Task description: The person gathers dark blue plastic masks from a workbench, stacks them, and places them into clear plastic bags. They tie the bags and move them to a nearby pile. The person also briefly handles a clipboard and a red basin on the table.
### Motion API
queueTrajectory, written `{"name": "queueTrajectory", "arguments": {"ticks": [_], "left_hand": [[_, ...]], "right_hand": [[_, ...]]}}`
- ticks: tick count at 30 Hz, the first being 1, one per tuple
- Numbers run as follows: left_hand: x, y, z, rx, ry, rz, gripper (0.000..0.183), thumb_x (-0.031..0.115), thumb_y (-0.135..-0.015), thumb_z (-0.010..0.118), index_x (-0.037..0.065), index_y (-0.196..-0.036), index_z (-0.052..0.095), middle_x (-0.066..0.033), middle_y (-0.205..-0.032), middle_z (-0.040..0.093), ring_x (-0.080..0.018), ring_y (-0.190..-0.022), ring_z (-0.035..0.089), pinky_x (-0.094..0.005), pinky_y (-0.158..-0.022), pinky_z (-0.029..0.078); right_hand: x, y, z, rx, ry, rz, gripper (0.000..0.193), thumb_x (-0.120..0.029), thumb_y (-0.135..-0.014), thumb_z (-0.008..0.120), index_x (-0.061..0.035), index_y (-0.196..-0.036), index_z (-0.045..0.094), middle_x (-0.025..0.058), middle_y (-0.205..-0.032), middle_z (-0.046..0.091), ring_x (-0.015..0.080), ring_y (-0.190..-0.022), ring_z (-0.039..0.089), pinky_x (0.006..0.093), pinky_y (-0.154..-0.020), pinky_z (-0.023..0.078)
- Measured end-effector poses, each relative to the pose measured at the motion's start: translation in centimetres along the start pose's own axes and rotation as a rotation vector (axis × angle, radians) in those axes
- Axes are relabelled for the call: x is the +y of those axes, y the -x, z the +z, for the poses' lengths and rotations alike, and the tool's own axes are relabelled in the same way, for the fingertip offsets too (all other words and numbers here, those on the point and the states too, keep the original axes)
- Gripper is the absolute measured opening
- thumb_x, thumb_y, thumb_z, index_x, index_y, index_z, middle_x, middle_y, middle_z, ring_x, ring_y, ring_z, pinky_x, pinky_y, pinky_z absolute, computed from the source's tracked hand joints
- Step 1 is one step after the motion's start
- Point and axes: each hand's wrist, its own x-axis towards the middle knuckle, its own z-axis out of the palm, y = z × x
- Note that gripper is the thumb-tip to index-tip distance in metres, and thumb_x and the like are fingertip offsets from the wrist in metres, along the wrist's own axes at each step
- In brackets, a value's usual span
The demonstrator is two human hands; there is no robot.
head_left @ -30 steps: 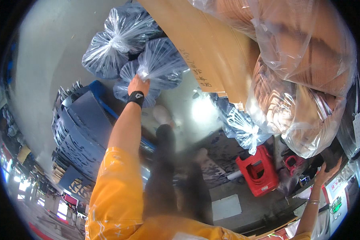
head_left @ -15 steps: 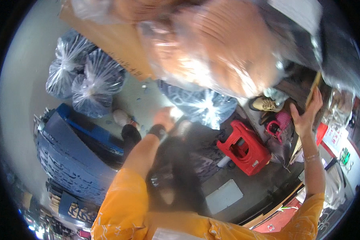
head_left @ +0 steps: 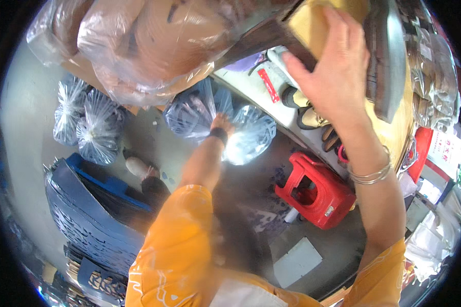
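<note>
My left hand [head_left: 221, 123], with a dark band at the wrist, reaches forward against clear plastic bags [head_left: 190, 108] of dark contents. Its fingers are small and blurred, so their grip cannot be made out. My right hand [head_left: 338, 71], thumb spread from the fingers, lies against a yellow panel [head_left: 310, 25] with a dark edge. Just past its thumb are a light-toned shoe [head_left: 312, 118] and a red strip [head_left: 268, 85] on a pale surface. A large clear bag [head_left: 159, 43] of brown goods fills the upper left.
A red plastic stool [head_left: 320, 197] stands on the floor between my arms, near a white sheet [head_left: 298, 262]. Left of me is a dark blue perforated bin [head_left: 89, 215]. Two tied clear bags [head_left: 95, 130] sit beyond it. Wrapped brown goods [head_left: 435, 77] line the far right.
My right hand has moved up and inward, from a board's edge to the yellow panel. The left hand has reached farther forward to the bags. In view, the large brown-filled bag has shifted left.
</note>
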Motion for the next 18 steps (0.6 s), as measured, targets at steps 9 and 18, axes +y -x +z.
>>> {"name": "queueTrajectory", "arguments": {"ticks": [9, 18], "left_hand": [[3.1, 5.3, -2.4, -0.211, 0.118, 0.020, 0.033, 0.032, -0.075, 0.055, 0.016, -0.100, 0.069, -0.0061, -0.107, 0.067, -0.0251, -0.115, 0.052, -0.0460, -0.091, 0.032], [1.0, 24.6, -2.4, -0.087, 0.416, -0.070, 0.045, 0.040, -0.075, 0.053, 0.008, -0.102, 0.068, -0.0127, -0.104, 0.062, -0.0243, -0.112, 0.048, -0.0437, -0.096, 0.030]], "right_hand": [[-0.1, 0.5, 0.2, -0.042, 0.024, 0.100, 0.080, -0.028, -0.069, 0.074, 0.0015, -0.131, 0.035, 0.0220, -0.130, 0.039, 0.0415, -0.126, 0.034, 0.0515, -0.105, 0.029], [0.4, 0.4, 0.6, -0.100, 0.001, 0.112, 0.087, -0.041, -0.069, 0.076, -0.0052, -0.136, 0.034, 0.0185, -0.138, 0.036, 0.0379, -0.131, 0.031, 0.0522, -0.107, 0.028]]}}
